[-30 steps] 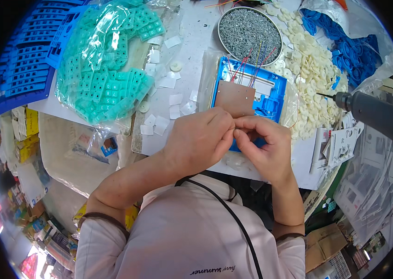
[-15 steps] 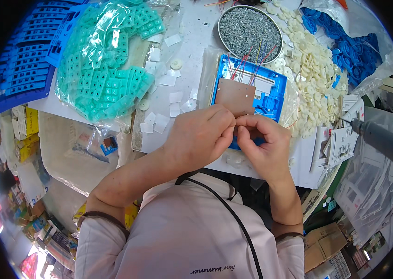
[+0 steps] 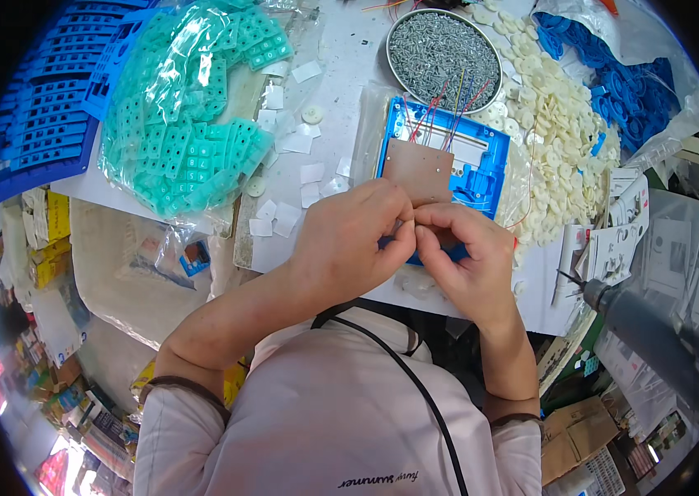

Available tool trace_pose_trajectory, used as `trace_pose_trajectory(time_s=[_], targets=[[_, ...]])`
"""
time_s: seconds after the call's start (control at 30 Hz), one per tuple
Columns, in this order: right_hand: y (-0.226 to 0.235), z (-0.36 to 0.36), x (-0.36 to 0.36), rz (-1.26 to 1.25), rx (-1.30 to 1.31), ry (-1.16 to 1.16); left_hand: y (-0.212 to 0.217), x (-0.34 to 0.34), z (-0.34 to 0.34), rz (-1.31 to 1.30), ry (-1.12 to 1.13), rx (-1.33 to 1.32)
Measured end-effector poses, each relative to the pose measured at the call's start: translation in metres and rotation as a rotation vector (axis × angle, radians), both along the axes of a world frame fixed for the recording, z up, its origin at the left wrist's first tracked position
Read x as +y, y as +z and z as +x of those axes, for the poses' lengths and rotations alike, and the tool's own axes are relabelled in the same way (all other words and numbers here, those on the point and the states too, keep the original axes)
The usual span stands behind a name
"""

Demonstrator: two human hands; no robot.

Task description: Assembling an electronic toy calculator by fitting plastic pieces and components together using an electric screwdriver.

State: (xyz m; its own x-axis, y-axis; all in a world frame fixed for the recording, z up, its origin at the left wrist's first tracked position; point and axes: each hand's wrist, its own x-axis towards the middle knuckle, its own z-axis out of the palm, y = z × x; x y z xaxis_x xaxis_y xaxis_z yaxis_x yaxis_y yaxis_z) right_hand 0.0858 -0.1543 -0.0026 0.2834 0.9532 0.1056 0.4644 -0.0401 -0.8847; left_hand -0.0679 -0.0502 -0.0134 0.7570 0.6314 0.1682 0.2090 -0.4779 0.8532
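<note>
A blue plastic casing (image 3: pixel 492 169) lies open on the table in front of me. A brown circuit board (image 3: pixel 417 169) covers part of it, and thin red and dark wires (image 3: pixel 452 124) rise from its far side. Both hands meet at the board's near edge. My left hand (image 3: pixel 351 241) is closed, thumb and forefinger pinched together. Against its fingertips, my right hand (image 3: pixel 477 258) is pinched too, its thumb and forefinger forming a loop. What lies between the fingertips is too small to make out.
Beyond the casing sits a round bowl of screws (image 3: pixel 444 59). Cream plastic discs (image 3: pixel 560 136) are heaped to its right. Left are bagged teal keypads (image 3: pixel 192 149) and blue casings (image 3: pixel 44 107). A grey power screwdriver (image 3: pixel 639 318) hangs at the right, near the table edge.
The hanging screwdriver has swung down and to the left. My right thumb has risen closer to its forefinger; both hands have otherwise barely shifted. The casing and board stay put.
</note>
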Motion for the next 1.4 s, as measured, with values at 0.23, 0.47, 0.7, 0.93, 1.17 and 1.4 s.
trace_pose_trajectory(time_s=[0.23, 0.47, 0.7, 0.93, 1.17, 1.4], targets=[[-0.003, 0.001, -0.002, -0.052, 0.145, -0.03, 0.0, 0.001, 0.003, -0.009, 0.036, 0.012], [0.003, 0.001, -0.002, -0.126, 0.249, -0.046, -0.002, 0.003, 0.001, 0.018, 0.008, 0.004], [0.005, 0.0, -0.001, -0.154, 0.386, -0.091, -0.002, 0.001, 0.001, 0.087, -0.002, 0.006], [0.007, -0.001, -0.001, -0.191, 0.362, -0.118, -0.005, 0.0, 0.0, 0.111, -0.011, 0.0], [0.005, 0.0, -0.002, -0.203, 0.368, -0.134, 0.001, 0.001, -0.003, 0.041, -0.041, -0.01], [0.0, 0.0, -0.005, -0.162, 0.385, -0.115, 0.004, -0.001, -0.006, 0.01, -0.05, 0.004]])
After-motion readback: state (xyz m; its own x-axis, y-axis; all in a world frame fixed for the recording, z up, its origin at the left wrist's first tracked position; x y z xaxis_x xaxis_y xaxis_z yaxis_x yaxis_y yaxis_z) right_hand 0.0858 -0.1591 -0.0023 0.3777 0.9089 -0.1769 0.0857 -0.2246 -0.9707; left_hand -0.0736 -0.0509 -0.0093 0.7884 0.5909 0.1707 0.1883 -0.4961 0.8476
